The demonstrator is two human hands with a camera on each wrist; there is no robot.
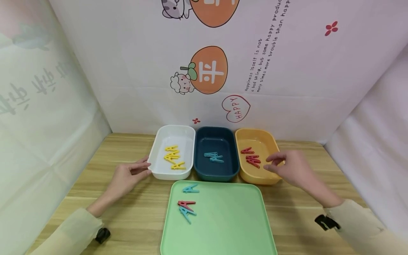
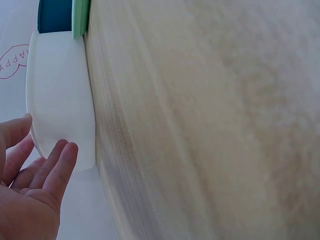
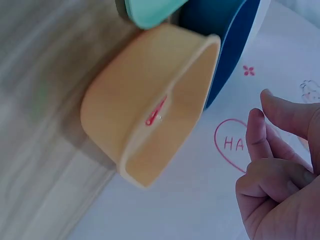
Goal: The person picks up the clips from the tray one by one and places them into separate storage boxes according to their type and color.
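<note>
My left hand (image 1: 125,177) touches the outer left end of a white bin (image 1: 155,170), its thumb near the rim and its fingers fairly straight. Several yellow clothespins (image 1: 172,156) lie in that bin. Above the right side of an orange bin (image 1: 259,180) hovers my right hand (image 1: 291,166); thumb and index finger are apart with nothing visible between them. Red clothespins (image 1: 253,161) rest inside the orange bin. Light blue clothespins (image 1: 216,159) lie in the dark blue bin (image 1: 216,176). On a green tray (image 1: 226,219) are a red clothespin (image 1: 186,204) and two blue clothespins (image 1: 190,188).
The three bins stand side by side at the back of the wooden table (image 1: 137,219), against a printed white cloth (image 1: 143,88). In front of them lies the green tray. White cloth also hangs at both sides.
</note>
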